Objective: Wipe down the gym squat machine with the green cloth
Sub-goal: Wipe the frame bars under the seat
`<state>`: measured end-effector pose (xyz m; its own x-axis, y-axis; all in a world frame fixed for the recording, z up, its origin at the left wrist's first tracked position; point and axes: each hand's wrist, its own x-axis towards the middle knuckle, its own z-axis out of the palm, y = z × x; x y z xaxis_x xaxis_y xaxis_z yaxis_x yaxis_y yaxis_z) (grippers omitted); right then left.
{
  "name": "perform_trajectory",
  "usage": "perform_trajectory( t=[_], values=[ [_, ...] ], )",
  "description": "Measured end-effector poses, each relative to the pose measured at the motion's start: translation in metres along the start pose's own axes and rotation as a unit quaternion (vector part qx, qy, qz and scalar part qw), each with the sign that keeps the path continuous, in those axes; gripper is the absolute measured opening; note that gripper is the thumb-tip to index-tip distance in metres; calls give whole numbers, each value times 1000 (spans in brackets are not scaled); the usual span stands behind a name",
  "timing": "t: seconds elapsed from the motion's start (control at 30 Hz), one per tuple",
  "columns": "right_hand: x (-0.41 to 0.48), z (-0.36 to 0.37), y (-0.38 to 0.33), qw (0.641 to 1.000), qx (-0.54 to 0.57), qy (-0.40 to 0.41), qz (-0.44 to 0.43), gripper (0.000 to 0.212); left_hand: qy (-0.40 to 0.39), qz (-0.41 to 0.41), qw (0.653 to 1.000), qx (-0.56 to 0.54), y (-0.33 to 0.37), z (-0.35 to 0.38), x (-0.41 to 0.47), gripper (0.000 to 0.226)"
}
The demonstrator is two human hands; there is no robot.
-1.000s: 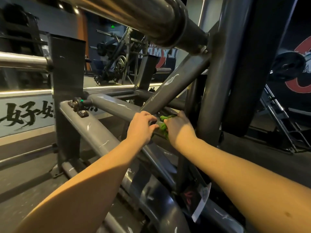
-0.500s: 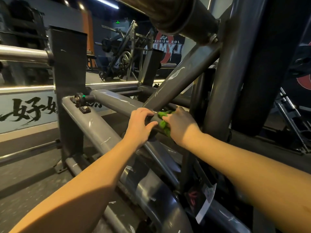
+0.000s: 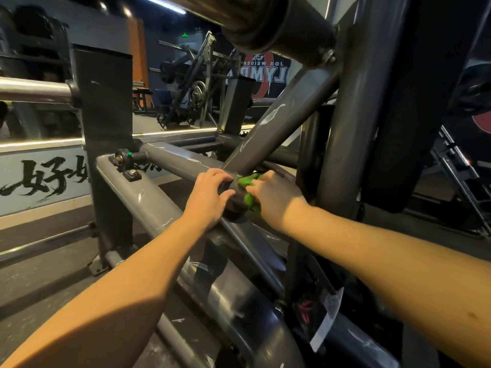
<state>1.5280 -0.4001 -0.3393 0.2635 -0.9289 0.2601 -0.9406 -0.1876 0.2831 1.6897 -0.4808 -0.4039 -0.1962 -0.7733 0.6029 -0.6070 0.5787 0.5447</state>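
The squat machine is a frame of thick grey steel tubes (image 3: 170, 158) that fills the view. At a joint where a diagonal tube (image 3: 276, 120) meets a cross tube, my left hand (image 3: 210, 195) grips the cross tube with fingers over the top and thumb in front. Just right of it my right hand (image 3: 276, 197) holds the bunched green cloth (image 3: 248, 191) against the same joint. Most of the cloth is hidden under my right hand.
A thick dark roller (image 3: 279, 25) hangs overhead. A steel bar (image 3: 34, 90) juts out at the left from a dark upright plate (image 3: 106, 102). Big upright tubes (image 3: 353, 128) stand at the right. Other gym machines (image 3: 191, 86) stand behind, with grey floor (image 3: 39, 282) at lower left.
Both hands stay at the joint. My left hand has shifted its hold slightly on the tube, my right hand has worked the cloth a little along it, and the view has tilted upward.
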Motion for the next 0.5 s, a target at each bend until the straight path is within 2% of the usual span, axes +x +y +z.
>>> perform_trajectory(
  t=[0.07, 0.17, 0.33, 0.4, 0.5],
  values=[
    [-25, -1, 5, 998, -58, -13, -23, 39, -5, -5, 1000, 6, 1, 0, 1, 37],
    [-51, 0, 10, 996, -83, 5, -27, 44, -14, -20, 1000, 8, 2, -2, 4, 39],
    [-1, -4, 6, 997, -6, -14, 74, 37, -9, -18, 1000, 19, 0, 0, 3, 39],
    [23, -5, 7, 995, 34, -25, 92, 27, -12, -19, 999, 23, 1, 0, 4, 39],
    [29, -2, 1, 993, 46, -13, 109, 26, -15, -22, 999, 36, 3, -2, 5, 39]
  ],
)
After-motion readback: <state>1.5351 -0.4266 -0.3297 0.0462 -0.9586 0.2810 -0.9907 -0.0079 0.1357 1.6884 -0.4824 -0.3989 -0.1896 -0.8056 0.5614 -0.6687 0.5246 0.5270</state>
